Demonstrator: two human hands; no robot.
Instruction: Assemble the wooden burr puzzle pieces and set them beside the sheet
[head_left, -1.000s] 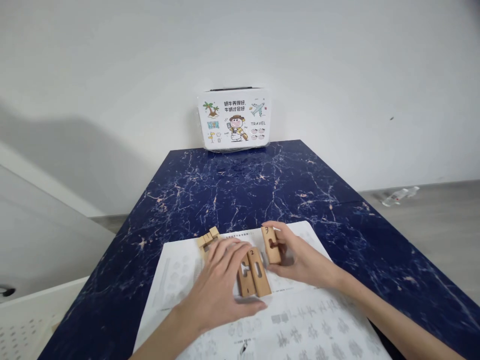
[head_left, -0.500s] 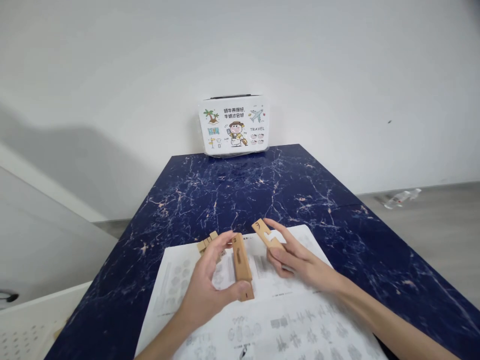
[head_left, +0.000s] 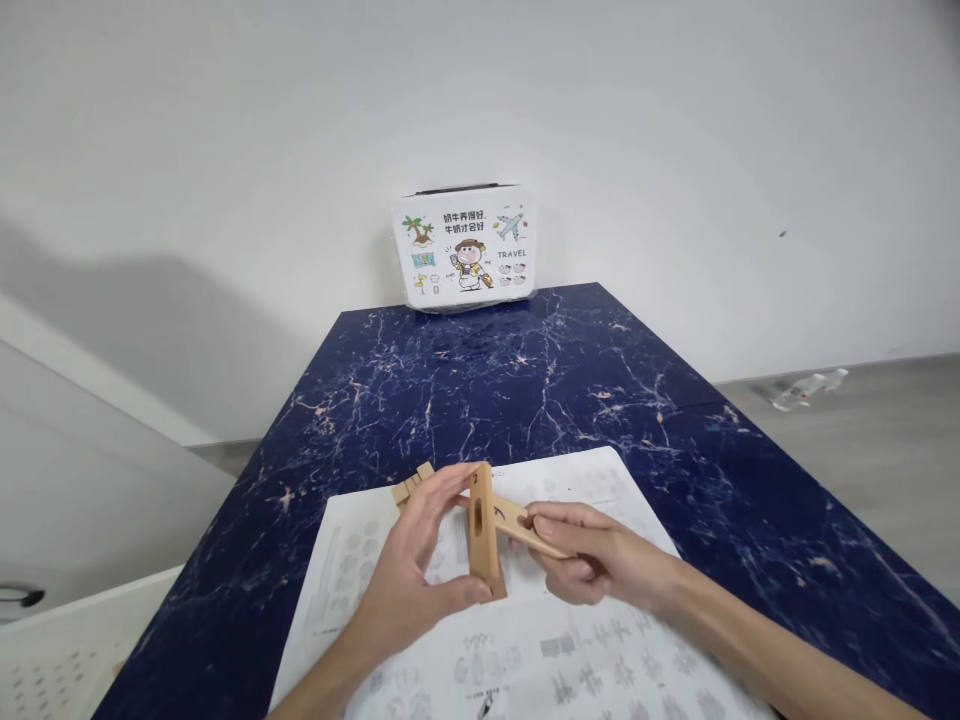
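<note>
- Our L hand (head_left: 416, 560) has its grip pinching block 2 (head_left: 484, 550), thumb at the near end, fingers at the far end; block 2 is tilted up on its edge, slot showing, marked "2".
- A darker wood edge (head_left: 501, 582) shows by the near end of block 2, prob. another pc. under the same grip; can't tell for sure.
- Our R hand (head_left: 600, 550) has its grip pinching block 3 (head_left: 513, 521), thumb on top, fingertips mostly hidden below. Notch partly covered by the thumb.
- Block 3's marked end meets the R side of block 2, approx. crosswise. Can't tell if it only touches or enters the slot from behind.
- Progress, as we judge it: the two numbered pcs. are up against each other, but they stand at an angle, not flush, & both hands are needed to hold them. Fit looks partial at best.
- Left over: wood pile (head_left: 409, 488) lies past the L hand, partly hidden by it, apart from block 3; no. of pcs. unclear.
- All this is over/on the printed sheet (head_left: 517, 625), w/ rows of small grey figs., too faint to read. Sheet lies on the near end of the blue table (head_left: 480, 385); white case (head_left: 465, 250) stands at the far end, agst. the wall (head_left: 675, 180).
</note>
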